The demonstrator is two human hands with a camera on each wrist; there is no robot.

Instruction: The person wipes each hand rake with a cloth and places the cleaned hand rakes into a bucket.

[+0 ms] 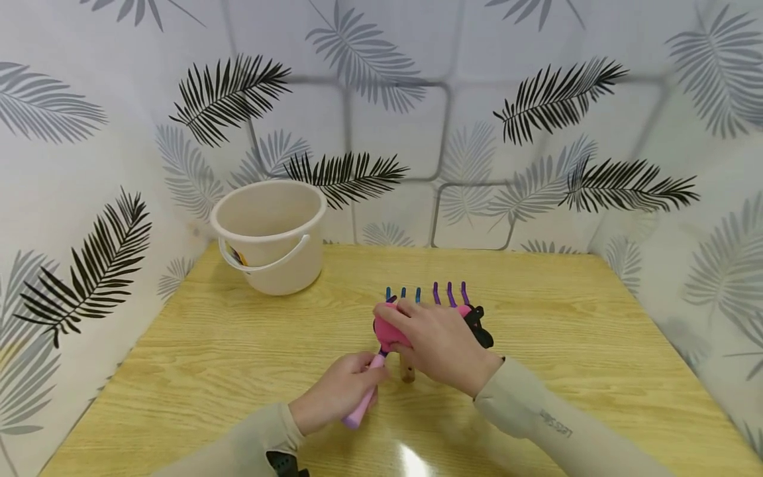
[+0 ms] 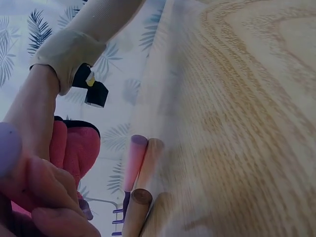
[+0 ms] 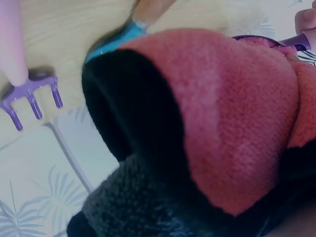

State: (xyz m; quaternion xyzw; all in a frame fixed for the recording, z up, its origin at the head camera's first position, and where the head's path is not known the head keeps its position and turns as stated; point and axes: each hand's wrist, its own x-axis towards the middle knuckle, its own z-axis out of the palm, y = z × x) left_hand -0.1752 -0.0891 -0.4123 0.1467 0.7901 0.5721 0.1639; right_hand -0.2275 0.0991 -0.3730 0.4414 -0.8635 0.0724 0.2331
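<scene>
My left hand (image 1: 336,391) grips the pink handle of a small garden trowel (image 1: 359,412), held at a slant above the table. Most of its purple blade is hidden in a pink plush cloth (image 1: 389,333); a curved purple edge shows in the right wrist view. My right hand (image 1: 444,343) holds this cloth around the blade, thumb on the near side and fingers over the top. Black trim and a dark grey plush side of the cloth (image 3: 237,108) hang loose beyond the right hand.
Behind the hands lie a blue hand rake (image 1: 407,372) with a wooden handle and a purple hand rake (image 3: 32,94) with a pink handle, tines pointing away. A beige bucket (image 1: 286,265) stands at the back left of the wooden table (image 1: 572,311), before a leaf-patterned backdrop (image 1: 393,218).
</scene>
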